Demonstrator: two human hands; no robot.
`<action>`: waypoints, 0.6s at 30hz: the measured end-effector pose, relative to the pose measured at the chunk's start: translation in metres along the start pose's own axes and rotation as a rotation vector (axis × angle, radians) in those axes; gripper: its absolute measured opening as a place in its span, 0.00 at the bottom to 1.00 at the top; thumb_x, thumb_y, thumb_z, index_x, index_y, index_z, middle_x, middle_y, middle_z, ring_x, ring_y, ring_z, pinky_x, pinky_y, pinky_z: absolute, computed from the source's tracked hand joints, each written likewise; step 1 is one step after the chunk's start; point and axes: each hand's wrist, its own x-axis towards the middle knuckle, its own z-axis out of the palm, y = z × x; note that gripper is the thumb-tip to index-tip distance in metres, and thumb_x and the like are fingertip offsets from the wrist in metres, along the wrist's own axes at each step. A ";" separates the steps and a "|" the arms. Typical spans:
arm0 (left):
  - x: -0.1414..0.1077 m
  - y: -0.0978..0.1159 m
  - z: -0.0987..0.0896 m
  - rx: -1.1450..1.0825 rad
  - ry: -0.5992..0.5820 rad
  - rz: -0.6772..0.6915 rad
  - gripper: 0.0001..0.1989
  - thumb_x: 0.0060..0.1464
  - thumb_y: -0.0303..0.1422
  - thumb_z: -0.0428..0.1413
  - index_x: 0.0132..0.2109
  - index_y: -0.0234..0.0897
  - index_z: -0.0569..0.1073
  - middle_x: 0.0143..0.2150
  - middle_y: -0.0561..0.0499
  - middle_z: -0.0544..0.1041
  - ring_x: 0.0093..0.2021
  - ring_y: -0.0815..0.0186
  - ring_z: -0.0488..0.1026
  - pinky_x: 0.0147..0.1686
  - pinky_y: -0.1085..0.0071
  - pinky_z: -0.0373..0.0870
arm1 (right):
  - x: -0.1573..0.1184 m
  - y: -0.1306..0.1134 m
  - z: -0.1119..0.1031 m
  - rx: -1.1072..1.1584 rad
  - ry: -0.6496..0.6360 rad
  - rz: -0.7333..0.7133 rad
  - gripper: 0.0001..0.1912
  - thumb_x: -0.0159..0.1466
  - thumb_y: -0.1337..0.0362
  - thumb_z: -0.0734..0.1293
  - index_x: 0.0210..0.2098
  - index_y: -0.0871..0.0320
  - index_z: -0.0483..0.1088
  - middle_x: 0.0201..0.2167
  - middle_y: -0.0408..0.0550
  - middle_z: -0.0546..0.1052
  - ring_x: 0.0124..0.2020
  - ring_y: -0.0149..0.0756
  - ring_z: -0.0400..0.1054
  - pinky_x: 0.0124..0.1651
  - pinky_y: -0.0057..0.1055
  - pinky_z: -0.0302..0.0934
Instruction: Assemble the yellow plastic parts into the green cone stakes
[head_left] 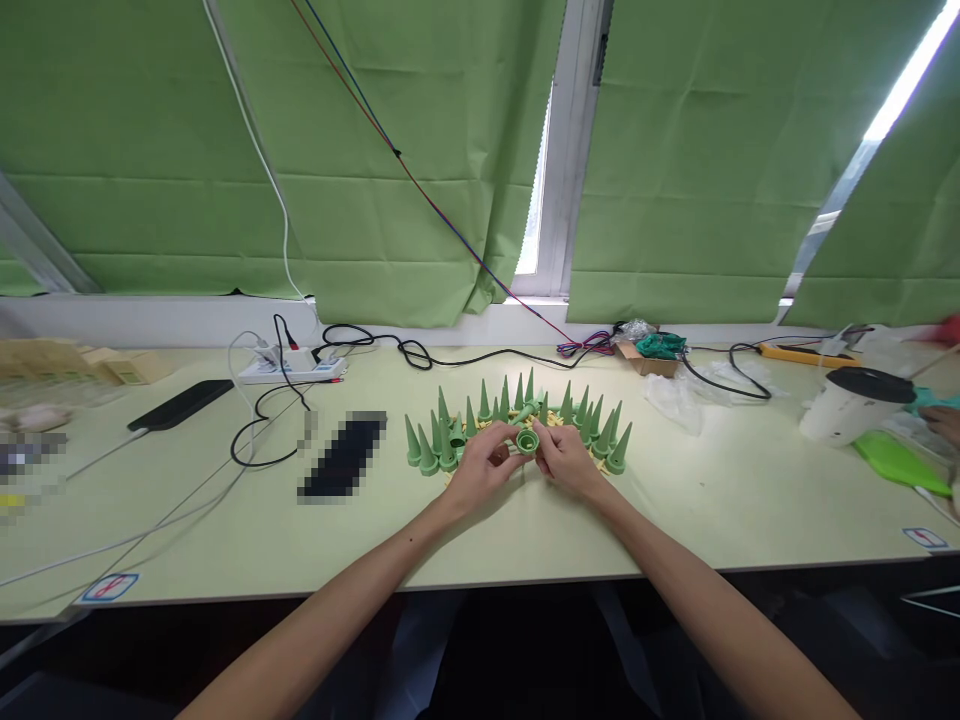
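My left hand (487,465) and my right hand (564,458) meet over the table, their fingers closed around a green plastic cone (527,441). Its round, hollow base faces me, while its tip is hidden behind the fingers. Around the hands, many similar green cones (616,452) stand upright in a loose arc, points up. Another green piece (529,410) lies tilted just beyond my fingers. Small yellow pieces (556,420) are scattered among the cones, partly covered by the hands.
Left of the cones lies a dark, pixelated object (343,455). Behind it are a power strip (292,368) and black cables (412,350). A small cardboard box (645,360) holds green material. Further right stand a white cup (855,405) and another person's hand (941,422).
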 end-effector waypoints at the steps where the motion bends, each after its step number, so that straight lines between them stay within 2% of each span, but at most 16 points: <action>1: 0.000 -0.001 0.000 0.018 -0.001 0.017 0.11 0.54 0.39 0.57 0.42 0.39 0.71 0.37 0.52 0.68 0.26 0.73 0.62 0.26 0.74 0.60 | 0.000 0.000 0.000 -0.004 -0.001 0.001 0.35 0.70 0.51 0.52 0.09 0.55 0.57 0.07 0.42 0.63 0.13 0.29 0.58 0.28 0.29 0.58; 6: 0.000 0.003 0.000 0.041 -0.016 -0.005 0.11 0.56 0.37 0.55 0.44 0.38 0.70 0.37 0.51 0.69 0.26 0.73 0.62 0.26 0.75 0.60 | 0.000 -0.001 0.000 -0.009 0.008 0.006 0.35 0.70 0.53 0.53 0.09 0.55 0.57 0.07 0.42 0.62 0.13 0.29 0.58 0.28 0.29 0.57; 12: 0.000 0.007 0.000 -0.075 -0.023 -0.157 0.14 0.54 0.39 0.57 0.44 0.38 0.65 0.26 0.58 0.66 0.21 0.74 0.62 0.23 0.76 0.59 | 0.000 -0.002 0.001 0.004 0.063 -0.006 0.33 0.70 0.52 0.54 0.10 0.56 0.57 0.08 0.41 0.62 0.14 0.28 0.58 0.28 0.28 0.57; 15: 0.001 0.004 0.001 -0.204 -0.088 -0.223 0.13 0.56 0.42 0.55 0.41 0.38 0.64 0.23 0.59 0.65 0.17 0.74 0.61 0.19 0.76 0.58 | 0.001 -0.001 0.001 0.020 0.082 -0.017 0.32 0.70 0.51 0.54 0.12 0.56 0.57 0.10 0.41 0.63 0.15 0.28 0.58 0.28 0.27 0.56; 18: 0.004 0.003 0.002 -0.399 -0.184 -0.309 0.16 0.58 0.46 0.52 0.38 0.36 0.65 0.23 0.56 0.68 0.15 0.72 0.64 0.16 0.75 0.60 | 0.001 0.001 0.001 0.039 0.090 -0.028 0.30 0.70 0.51 0.55 0.14 0.57 0.57 0.12 0.41 0.63 0.16 0.28 0.57 0.27 0.27 0.55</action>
